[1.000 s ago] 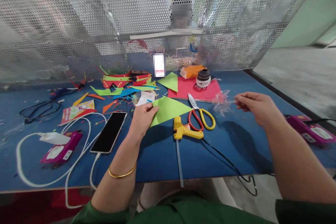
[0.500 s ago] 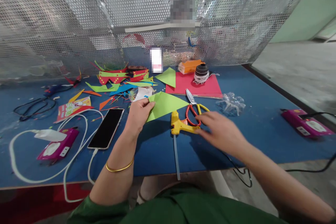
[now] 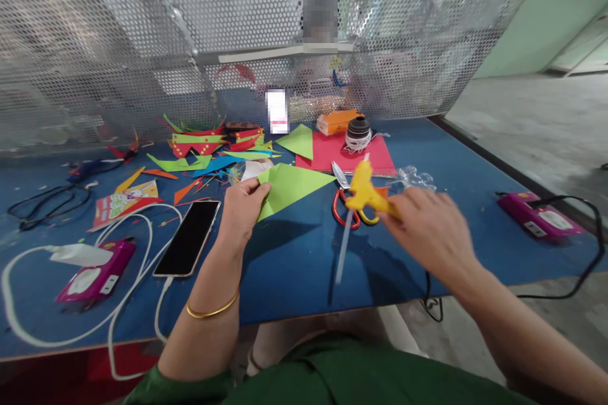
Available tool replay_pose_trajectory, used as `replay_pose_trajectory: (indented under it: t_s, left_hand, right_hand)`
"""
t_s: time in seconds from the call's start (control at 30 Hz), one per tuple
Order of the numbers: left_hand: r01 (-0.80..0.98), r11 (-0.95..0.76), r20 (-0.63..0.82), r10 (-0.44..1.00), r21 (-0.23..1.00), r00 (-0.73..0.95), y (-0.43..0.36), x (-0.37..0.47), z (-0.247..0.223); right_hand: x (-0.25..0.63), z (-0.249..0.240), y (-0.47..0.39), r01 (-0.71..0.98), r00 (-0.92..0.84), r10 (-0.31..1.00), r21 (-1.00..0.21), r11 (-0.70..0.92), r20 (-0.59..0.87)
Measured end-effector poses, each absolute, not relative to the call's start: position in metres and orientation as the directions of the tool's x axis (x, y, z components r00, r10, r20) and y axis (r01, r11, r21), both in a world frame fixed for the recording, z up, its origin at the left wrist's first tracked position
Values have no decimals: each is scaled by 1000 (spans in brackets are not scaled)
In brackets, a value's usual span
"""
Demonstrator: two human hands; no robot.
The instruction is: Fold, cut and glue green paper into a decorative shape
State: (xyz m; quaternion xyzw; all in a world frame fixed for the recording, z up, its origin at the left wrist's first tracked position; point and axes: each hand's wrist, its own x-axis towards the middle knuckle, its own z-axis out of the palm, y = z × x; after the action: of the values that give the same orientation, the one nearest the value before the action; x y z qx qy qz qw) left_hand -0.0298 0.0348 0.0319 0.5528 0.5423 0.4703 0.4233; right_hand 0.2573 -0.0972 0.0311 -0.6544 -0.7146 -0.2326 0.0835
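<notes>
My left hand (image 3: 244, 207) pinches the left edge of a folded green paper (image 3: 297, 185), which is raised off the blue table and points right. In my right hand (image 3: 430, 228) is the handle of a yellow glue gun (image 3: 365, 188), lifted above the table. A long translucent glue stick (image 3: 345, 243) sticks out of the gun's rear, slanting down toward me. Under and behind the gun lie scissors (image 3: 340, 204) with red and yellow handles, partly covered by it. My right fingers hide most of the gun's grip.
Red paper (image 3: 327, 155) lies behind, bearing a spool of white string (image 3: 358, 134) and an orange box (image 3: 339, 121). A phone (image 3: 189, 238) with white cable lies left. Purple power strips (image 3: 97, 271) sit at both sides. Coloured scraps and paper masks (image 3: 197, 142) spread at back left.
My right hand has taken hold of the glue gun and lifted it off the table, moving it right. My left hand still holds the green paper. The view has shifted slightly.
</notes>
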Motion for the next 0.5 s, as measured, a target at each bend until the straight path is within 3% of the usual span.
replay_pose_trajectory:
  t_s: [0.07, 0.17, 0.37, 0.5]
  left_hand:
    - [187, -53, 63, 997, 981, -52, 35, -30, 32]
    - [188, -61, 74, 996, 980, -58, 35, -28, 33]
    - [241, -65, 66, 998, 968, 7, 29, -21, 33]
    - [267, -66, 64, 998, 961, 15, 28, -20, 31]
  right_hand:
    - [284, 38, -93, 956, 85, 907, 221, -191, 413]
    - [316, 41, -83, 901, 316, 889, 187, -391, 331]
    - [337, 28, -60, 901, 386, 893, 113, -419, 233]
    - [341, 21, -48, 866, 499, 856, -38, -498, 133]
